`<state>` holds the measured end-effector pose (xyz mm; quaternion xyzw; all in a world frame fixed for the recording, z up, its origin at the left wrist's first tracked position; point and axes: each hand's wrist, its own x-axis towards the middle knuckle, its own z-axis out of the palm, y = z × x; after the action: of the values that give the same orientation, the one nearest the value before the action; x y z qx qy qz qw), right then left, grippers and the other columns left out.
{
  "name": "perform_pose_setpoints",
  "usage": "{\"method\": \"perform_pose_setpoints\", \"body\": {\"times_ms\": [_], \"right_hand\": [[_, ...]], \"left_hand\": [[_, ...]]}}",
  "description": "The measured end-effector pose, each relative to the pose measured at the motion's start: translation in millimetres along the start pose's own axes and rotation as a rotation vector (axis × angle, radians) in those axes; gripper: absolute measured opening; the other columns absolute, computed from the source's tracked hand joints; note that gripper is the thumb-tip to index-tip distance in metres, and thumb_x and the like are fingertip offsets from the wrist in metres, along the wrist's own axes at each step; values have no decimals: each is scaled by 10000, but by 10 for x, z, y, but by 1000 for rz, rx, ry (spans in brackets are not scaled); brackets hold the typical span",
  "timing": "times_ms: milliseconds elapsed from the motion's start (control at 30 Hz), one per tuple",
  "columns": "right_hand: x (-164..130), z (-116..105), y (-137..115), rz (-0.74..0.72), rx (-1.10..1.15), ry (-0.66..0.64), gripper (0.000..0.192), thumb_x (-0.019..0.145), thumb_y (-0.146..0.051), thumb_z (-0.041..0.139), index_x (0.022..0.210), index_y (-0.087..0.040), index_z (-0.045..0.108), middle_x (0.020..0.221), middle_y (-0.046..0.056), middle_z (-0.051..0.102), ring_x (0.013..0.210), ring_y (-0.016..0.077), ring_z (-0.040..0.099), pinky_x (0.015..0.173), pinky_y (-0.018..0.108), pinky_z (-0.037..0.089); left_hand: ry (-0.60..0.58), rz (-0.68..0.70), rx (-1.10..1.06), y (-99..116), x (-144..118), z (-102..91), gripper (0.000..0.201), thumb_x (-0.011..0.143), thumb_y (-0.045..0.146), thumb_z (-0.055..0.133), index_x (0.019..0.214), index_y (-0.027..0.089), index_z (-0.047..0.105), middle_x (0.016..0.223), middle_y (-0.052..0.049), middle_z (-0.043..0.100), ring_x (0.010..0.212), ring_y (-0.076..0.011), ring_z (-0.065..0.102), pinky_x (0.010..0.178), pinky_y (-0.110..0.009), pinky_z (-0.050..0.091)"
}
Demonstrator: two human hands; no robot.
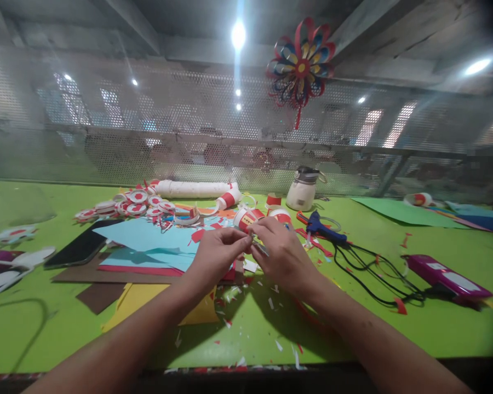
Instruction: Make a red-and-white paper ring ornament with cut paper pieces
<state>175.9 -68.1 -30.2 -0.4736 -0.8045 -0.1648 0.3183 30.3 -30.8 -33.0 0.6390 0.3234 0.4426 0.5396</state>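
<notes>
Far left edge: white and purple shapes (8, 268) lie on the green table (394, 328), partly cut off by the frame.
Left of centre: a black sheet (80, 246), brown card (102, 295), light blue paper (148, 238) and yellow paper (143, 298) overlap in a loose pile.
Upper left of centre: red-and-white paper discs (135, 208) are scattered beside a long white roll (193, 189).
Left hand (216, 257): pinched at the fingertips on a small paper piece (255, 242), held just above the table at mid-frame.
Right hand (281, 251): fingers curled and meeting the left hand's fingertips on the same small piece; exactly what it grips is too small to tell.
Below the hands: red and white paper scraps (271, 303) litter the table.
Top centre: a red, blue and yellow paper pinwheel (301, 65) hangs on the mesh screen.
Right of centre: a white jar (302, 191) stands behind a blue glue gun (322, 230), whose black cord (373, 273) loops across the table.
Right: a pink box (446, 276) lies flat; green paper (402, 210) lies behind it.
</notes>
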Motion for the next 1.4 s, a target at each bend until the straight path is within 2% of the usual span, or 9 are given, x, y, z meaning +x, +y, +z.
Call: {"method": "perform_pose_setpoints", "body": {"times_ms": [367, 533, 667, 767, 867, 1033, 1167, 1300, 1400], "right_hand": [[-58, 126, -100, 34, -149, 11, 218, 886, -142, 403, 981, -89, 592, 950, 142, 560, 856, 235, 509, 712, 335, 447], [-76, 143, -133, 80, -111, 2, 251, 890, -166, 415, 1061, -84, 579, 981, 145, 564, 897, 241, 515, 761, 349, 446], [-24, 44, -130, 123, 29, -11, 389, 853, -206, 512, 1224, -94, 482, 1083, 149, 546, 960, 235, 516, 799, 356, 446], [-5, -162, -35, 187, 106, -56, 360, 835, -256, 561, 1170, -129, 525, 1001, 111, 584, 837, 198, 542, 748, 339, 445], [-147, -416, 155, 220, 45, -198, 203, 863, -283, 514, 975, -145, 612, 861, 81, 600, 754, 181, 530, 700, 322, 419], [-680, -624, 413, 224, -47, -635, 209, 829, -327, 517, 925, -172, 619, 896, 92, 569, 799, 204, 529, 692, 313, 400], [-874, -565, 455, 286, -34, -694, 303, 790, -198, 501, 1082, -202, 579, 933, 91, 575, 824, 201, 545, 701, 284, 384], [-767, -486, 534, 447, 19, -802, 619, 667, -170, 580, 1268, -252, 454, 999, 92, 594, 863, 234, 567, 624, 258, 378], [-670, -435, 625, 553, 58, -868, 669, 595, -167, 610, 1244, -251, 472, 976, 84, 612, 812, 235, 577, 568, 244, 362]], "left_hand": [[120, 31, 151, -116, 49, 12, 173, 666, 270, 632, 605, 108, 639, 549, -7, 593, 528, -107, 490, 538, -229, 375], [99, 55, 155, -106, 42, -9, 163, 665, 252, 629, 590, 109, 651, 552, -11, 607, 533, -109, 499, 547, -231, 380], [78, 55, 135, -71, 54, -63, 178, 657, 281, 665, 609, 109, 671, 569, -21, 632, 549, -114, 511, 563, -234, 397], [56, 43, 110, -48, 64, -111, 194, 657, 301, 684, 611, 112, 676, 584, -29, 644, 557, -115, 522, 563, -232, 414], [6, 46, 78, -20, 68, -143, 174, 670, 286, 686, 622, 119, 682, 598, -30, 650, 561, -111, 533, 569, -232, 428], [-94, 59, 7, 27, 62, -158, 146, 694, 257, 681, 619, 132, 683, 623, -28, 654, 540, -96, 524, 559, -227, 431], [-174, 81, -55, 30, 52, -162, 136, 712, 257, 680, 647, 138, 692, 659, -41, 667, 551, -99, 527, 563, -237, 432], [-200, 86, -47, 32, 46, -189, 139, 736, 269, 668, 702, 142, 709, 704, -64, 685, 571, -109, 535, 574, -248, 432], [-212, 97, -41, 48, 45, -218, 136, 746, 271, 662, 716, 151, 718, 710, -68, 687, 600, -119, 545, 572, -247, 428]]}}
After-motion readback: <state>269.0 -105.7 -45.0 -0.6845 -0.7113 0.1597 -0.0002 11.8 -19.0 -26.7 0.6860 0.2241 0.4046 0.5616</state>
